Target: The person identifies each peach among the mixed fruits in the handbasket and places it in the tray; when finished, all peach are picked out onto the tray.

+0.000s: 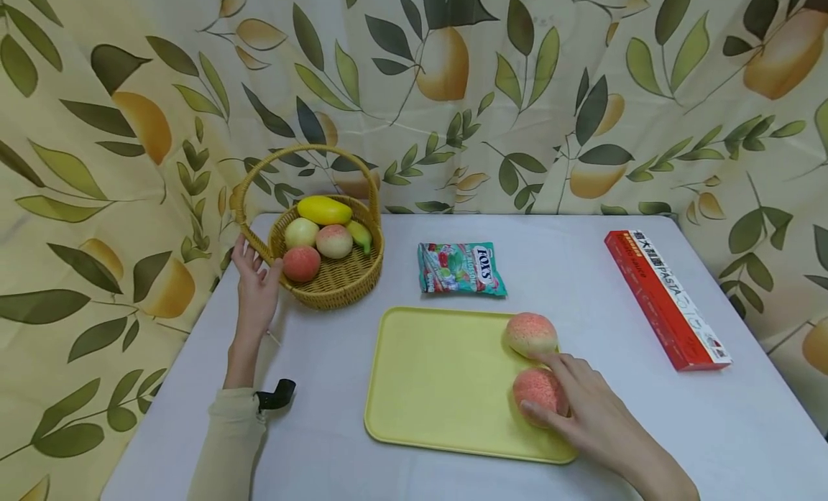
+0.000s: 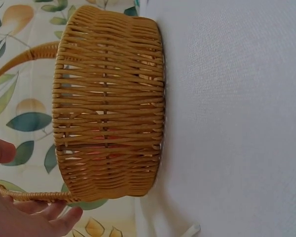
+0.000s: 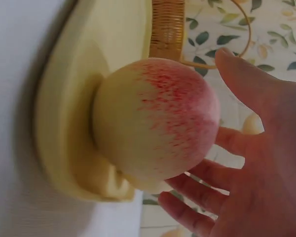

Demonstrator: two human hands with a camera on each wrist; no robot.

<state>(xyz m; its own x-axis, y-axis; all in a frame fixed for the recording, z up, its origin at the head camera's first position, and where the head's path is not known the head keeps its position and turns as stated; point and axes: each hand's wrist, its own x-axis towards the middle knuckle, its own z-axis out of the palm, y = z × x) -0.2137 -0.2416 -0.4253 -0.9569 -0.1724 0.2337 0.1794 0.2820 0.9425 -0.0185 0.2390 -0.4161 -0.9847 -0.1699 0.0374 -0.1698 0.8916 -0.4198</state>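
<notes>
My left hand (image 1: 255, 292) is at the left side of a wicker basket (image 1: 349, 291). The basket's handle (image 2: 37, 196) passes between its raised thumb (image 2: 2, 150) and its loosely bent fingers (image 2: 54, 217). In the basket lie a red peach (image 1: 301, 264), a paler peach (image 1: 334, 241), a pale green round fruit (image 1: 301, 233) and yellow fruits (image 1: 325, 210). My right hand (image 1: 598, 411) is spread over a pink peach (image 1: 538, 393) on the yellow tray (image 1: 440, 386), thumb and fingers apart around it. Just behind it sits another peach (image 1: 530, 333), close to the fingertips.
Behind the tray lies a teal candy bag (image 1: 462, 269). A long red pasta box (image 1: 666, 300) rests at the right of the white table (image 1: 323, 415). Patterned curtains (image 1: 401, 91) hang at the back and sides. A black strap piece (image 1: 278, 394) sticks out at the left wrist.
</notes>
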